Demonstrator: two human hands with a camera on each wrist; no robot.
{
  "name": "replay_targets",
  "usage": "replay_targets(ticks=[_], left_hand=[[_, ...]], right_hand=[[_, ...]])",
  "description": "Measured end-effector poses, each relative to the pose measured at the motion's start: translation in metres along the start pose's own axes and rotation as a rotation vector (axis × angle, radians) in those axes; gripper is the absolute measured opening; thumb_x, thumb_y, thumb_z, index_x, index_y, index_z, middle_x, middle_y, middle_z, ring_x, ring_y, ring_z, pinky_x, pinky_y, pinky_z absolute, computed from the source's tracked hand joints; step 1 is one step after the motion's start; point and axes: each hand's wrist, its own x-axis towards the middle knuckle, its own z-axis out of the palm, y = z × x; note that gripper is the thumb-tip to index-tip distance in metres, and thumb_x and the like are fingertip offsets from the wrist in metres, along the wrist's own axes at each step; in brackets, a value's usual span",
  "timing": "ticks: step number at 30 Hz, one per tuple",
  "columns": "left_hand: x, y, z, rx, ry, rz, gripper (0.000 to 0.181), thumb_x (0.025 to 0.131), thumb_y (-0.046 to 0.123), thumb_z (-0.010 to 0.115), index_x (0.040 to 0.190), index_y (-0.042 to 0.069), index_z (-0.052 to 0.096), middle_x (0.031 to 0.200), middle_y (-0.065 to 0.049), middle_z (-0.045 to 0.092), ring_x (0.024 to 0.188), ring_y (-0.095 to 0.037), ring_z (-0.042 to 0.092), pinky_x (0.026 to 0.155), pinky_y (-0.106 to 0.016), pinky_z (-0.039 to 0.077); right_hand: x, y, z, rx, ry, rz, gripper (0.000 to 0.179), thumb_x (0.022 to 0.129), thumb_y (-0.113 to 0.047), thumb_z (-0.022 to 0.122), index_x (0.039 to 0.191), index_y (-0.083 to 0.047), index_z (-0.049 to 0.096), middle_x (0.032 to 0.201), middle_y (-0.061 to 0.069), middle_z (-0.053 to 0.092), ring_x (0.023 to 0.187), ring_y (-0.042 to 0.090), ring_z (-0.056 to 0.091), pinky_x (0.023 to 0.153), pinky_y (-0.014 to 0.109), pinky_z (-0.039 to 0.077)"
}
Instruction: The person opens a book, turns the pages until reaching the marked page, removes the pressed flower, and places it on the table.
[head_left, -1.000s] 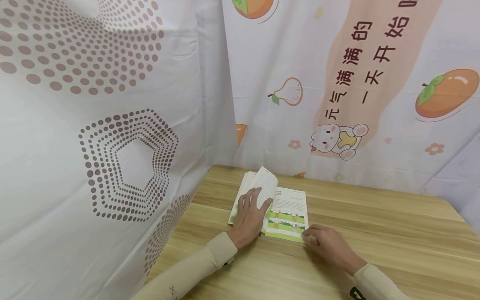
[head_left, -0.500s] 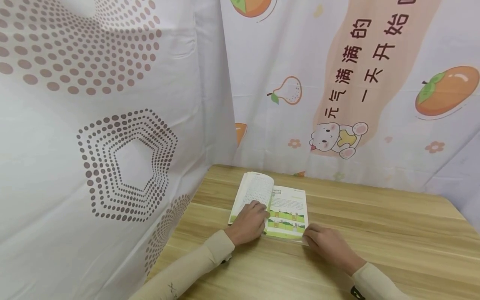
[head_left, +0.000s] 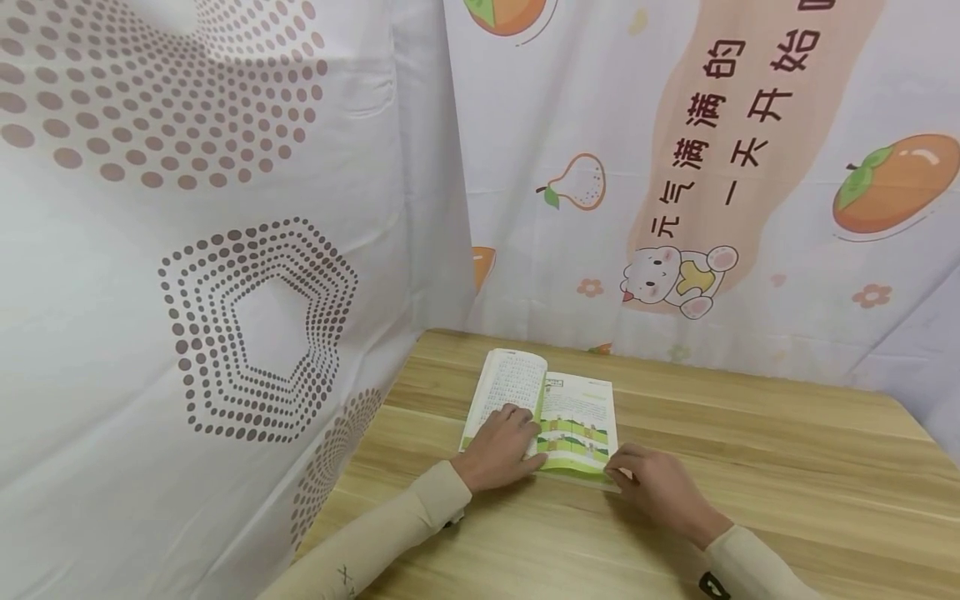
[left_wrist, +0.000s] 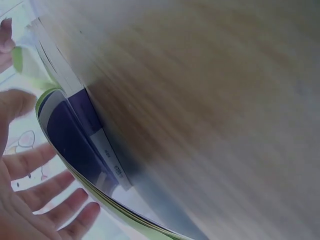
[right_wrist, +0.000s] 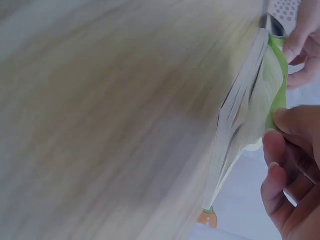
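An open book [head_left: 577, 400] lies on the wooden table, its right page printed with green picture panels. My left hand [head_left: 498, 450] rests on the lower part of the left page, near the fold. In the left wrist view, the fingers [left_wrist: 40, 190] of that hand are spread and fairly straight over the curved pages. My right hand [head_left: 660, 492] is at the book's lower right corner. The right wrist view shows its thumb and forefinger pinching the green-edged page [right_wrist: 280, 80], which bows up from the thick block of pages [right_wrist: 232, 120] beneath.
The wood-grain table [head_left: 765, 467] extends to the right of the book and in front of it. Behind stands a white curtain [head_left: 525, 275] with fruit prints and lettering. A dotted white curtain [head_left: 270, 333] hangs close on the left.
A raised page has come down flat on the left side. My left hand has slid lower on that page. At the lower right corner, my right hand now bows a page up slightly.
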Motion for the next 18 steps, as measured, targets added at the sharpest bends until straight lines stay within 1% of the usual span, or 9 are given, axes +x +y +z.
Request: replay_targets(ticks=[2, 4, 6, 7, 10, 12, 15, 18], left_hand=[[-0.001, 0.002, 0.000, 0.031, -0.018, -0.003, 0.060, 0.096, 0.063, 0.060, 0.124, 0.010, 0.070, 0.122, -0.007, 0.065, 0.114, -0.025, 0.058, 0.092, -0.038, 0.052], [-0.001, 0.004, 0.001, 0.057, -0.019, 0.001, 0.077, 0.091, 0.074, 0.057, 0.131, 0.008, 0.065, 0.123, -0.008, 0.065, 0.114, -0.025, 0.058, 0.092, -0.038, 0.052], [0.000, 0.005, 0.002, 0.073, -0.004, 0.007, 0.087, 0.087, 0.079, 0.057, 0.136, 0.006, 0.061, 0.122, -0.009, 0.065, 0.112, -0.026, 0.059, 0.089, -0.038, 0.053], [0.000, 0.006, 0.002, 0.081, 0.004, 0.005, 0.089, 0.086, 0.079, 0.058, 0.137, 0.006, 0.060, 0.122, -0.009, 0.065, 0.111, -0.026, 0.059, 0.087, -0.038, 0.053], [0.000, 0.007, 0.002, 0.104, 0.031, 0.000, 0.086, 0.086, 0.075, 0.063, 0.136, 0.005, 0.059, 0.119, -0.009, 0.066, 0.109, -0.026, 0.060, 0.084, -0.037, 0.054], [0.000, 0.008, 0.002, 0.107, 0.041, -0.009, 0.079, 0.088, 0.067, 0.067, 0.136, 0.005, 0.059, 0.118, -0.010, 0.066, 0.108, -0.027, 0.061, 0.083, -0.038, 0.055], [0.000, 0.009, 0.002, 0.096, 0.051, -0.026, 0.070, 0.092, 0.055, 0.067, 0.137, 0.003, 0.058, 0.118, -0.010, 0.067, 0.106, -0.026, 0.062, 0.081, -0.037, 0.055], [0.001, 0.009, 0.000, 0.061, 0.067, -0.058, 0.064, 0.093, 0.041, 0.066, 0.140, -0.002, 0.054, 0.118, -0.012, 0.069, 0.103, -0.026, 0.063, 0.079, -0.037, 0.055]], right_hand=[[0.001, -0.001, -0.002, 0.010, 0.002, 0.021, 0.013, 0.082, -0.009, 0.085, 0.084, -0.019, 0.077, 0.087, -0.013, 0.068, 0.068, -0.009, 0.051, 0.056, 0.019, 0.047], [0.002, -0.002, -0.004, 0.017, 0.013, 0.021, 0.011, 0.084, -0.011, 0.084, 0.086, -0.019, 0.077, 0.089, -0.013, 0.069, 0.068, -0.009, 0.050, 0.057, 0.018, 0.046], [0.004, -0.002, -0.006, 0.022, 0.039, -0.004, 0.010, 0.085, -0.011, 0.083, 0.087, -0.018, 0.077, 0.091, -0.012, 0.070, 0.066, -0.009, 0.050, 0.056, 0.016, 0.045], [0.006, -0.003, -0.006, 0.031, 0.057, -0.018, 0.010, 0.085, -0.010, 0.084, 0.088, -0.017, 0.077, 0.092, -0.011, 0.070, 0.066, -0.009, 0.050, 0.055, 0.014, 0.045], [0.011, -0.005, -0.008, 0.060, 0.118, -0.069, 0.016, 0.082, -0.005, 0.085, 0.091, -0.015, 0.077, 0.095, -0.008, 0.071, 0.063, -0.009, 0.049, 0.054, 0.010, 0.042], [0.014, -0.006, -0.009, 0.087, 0.163, -0.089, 0.026, 0.076, 0.001, 0.087, 0.095, -0.014, 0.077, 0.099, -0.005, 0.072, 0.063, -0.008, 0.050, 0.054, 0.010, 0.042], [0.017, -0.008, -0.010, 0.098, 0.218, -0.093, 0.040, 0.070, 0.006, 0.088, 0.104, -0.011, 0.076, 0.107, -0.002, 0.070, 0.063, -0.007, 0.049, 0.053, 0.010, 0.039], [0.017, -0.008, -0.012, 0.083, 0.247, -0.070, 0.050, 0.068, 0.005, 0.089, 0.114, -0.009, 0.075, 0.111, 0.001, 0.069, 0.062, -0.007, 0.046, 0.051, 0.009, 0.037]])
